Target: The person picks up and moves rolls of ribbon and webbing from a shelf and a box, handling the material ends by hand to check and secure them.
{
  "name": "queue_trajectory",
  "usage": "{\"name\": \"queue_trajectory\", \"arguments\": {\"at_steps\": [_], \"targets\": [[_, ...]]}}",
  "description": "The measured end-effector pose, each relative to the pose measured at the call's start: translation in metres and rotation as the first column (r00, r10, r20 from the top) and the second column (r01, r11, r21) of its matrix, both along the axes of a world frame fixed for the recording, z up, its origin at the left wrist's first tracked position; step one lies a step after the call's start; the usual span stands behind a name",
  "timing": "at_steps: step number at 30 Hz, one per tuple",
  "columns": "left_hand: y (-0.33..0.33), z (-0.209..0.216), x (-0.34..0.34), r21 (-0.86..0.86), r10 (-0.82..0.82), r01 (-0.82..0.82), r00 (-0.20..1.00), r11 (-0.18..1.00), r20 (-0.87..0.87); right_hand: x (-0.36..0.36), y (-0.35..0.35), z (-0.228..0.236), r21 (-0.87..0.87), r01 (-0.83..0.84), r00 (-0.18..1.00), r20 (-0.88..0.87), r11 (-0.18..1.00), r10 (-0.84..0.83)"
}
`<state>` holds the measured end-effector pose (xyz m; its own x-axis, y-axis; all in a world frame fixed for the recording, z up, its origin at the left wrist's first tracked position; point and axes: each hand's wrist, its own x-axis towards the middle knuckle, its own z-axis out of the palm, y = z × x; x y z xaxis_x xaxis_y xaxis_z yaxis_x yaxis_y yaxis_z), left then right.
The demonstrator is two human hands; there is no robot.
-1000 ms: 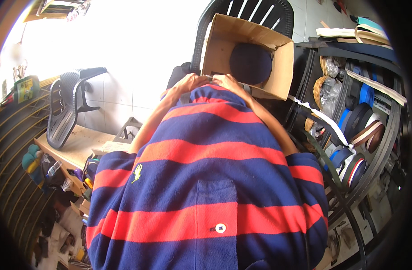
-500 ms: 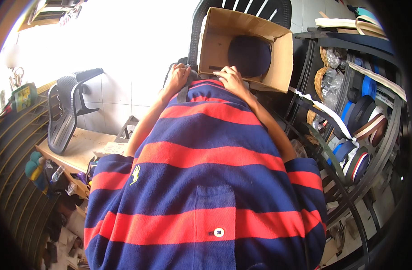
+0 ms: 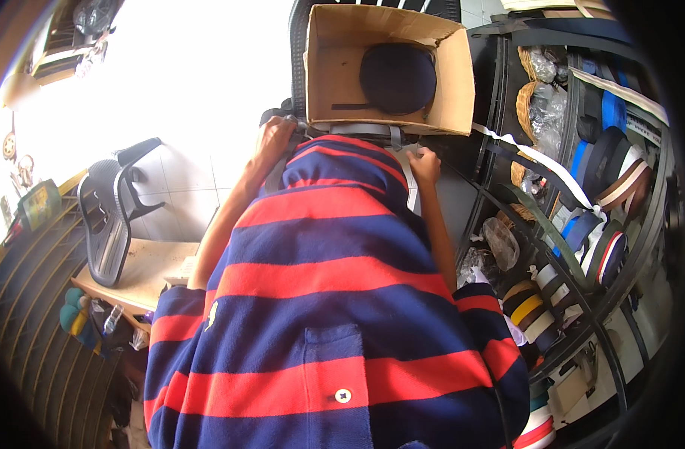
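My left hand (image 3: 275, 138) is closed, its fingers bent at the near left corner of a cardboard box. A dark strap (image 3: 277, 176) runs down from those fingers beside my striped shirt. My right hand (image 3: 425, 166) is curled in below the box's near right side; what its fingers hold, if anything, does not show. The open cardboard box (image 3: 331, 63) contains a dark wound roll of webbing (image 3: 399, 78), whose loose end lies toward the left. A grey band (image 3: 395, 137) hangs at the box's near edge. My shirt hides the space between my hands.
Under the box is a black plastic chair (image 3: 299, 56). To the right, a black metal rack (image 3: 500, 75) holds several webbing rolls (image 3: 533, 307) and wicker baskets (image 3: 524, 105). At left, another dark plastic chair (image 3: 107, 224) stands on a wooden surface (image 3: 151, 262).
My right hand has left the box's near edge and moved right and toward me. My left hand stays by the box's corner. The whole view has shifted, with the box higher and further left.
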<state>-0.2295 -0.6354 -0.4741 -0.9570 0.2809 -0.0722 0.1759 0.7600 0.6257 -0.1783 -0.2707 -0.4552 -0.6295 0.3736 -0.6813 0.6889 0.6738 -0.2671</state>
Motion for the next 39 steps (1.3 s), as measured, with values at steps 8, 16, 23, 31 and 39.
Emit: {"name": "queue_trajectory", "arguments": {"at_steps": [8,16,23,31,39], "targets": [[0.079,-0.002,-0.026,0.006,-0.543,0.568,0.785,0.823,0.297,0.009,-0.012,-0.089,0.037,-0.298,0.837,-0.471,0.954,0.279],[0.071,-0.034,-0.013,0.141,-0.464,0.455,0.753,0.879,0.466,-0.003,-0.017,-0.091,0.137,-0.440,0.794,-0.403,0.888,0.456],[0.071,0.002,-0.006,0.116,-0.300,0.277,0.895,0.954,0.330,0.000,-0.020,-0.071,0.069,-0.604,0.613,-0.597,0.794,0.518],[0.111,0.043,-0.008,0.158,-0.491,0.472,0.863,0.867,0.115,0.018,-0.016,0.038,-0.089,-0.468,0.562,-0.797,0.879,0.218],[0.136,0.173,-0.026,0.158,-0.709,0.715,0.698,0.681,-0.099,0.087,0.012,0.108,-0.474,-0.022,0.600,-0.711,0.880,-0.367]]}}
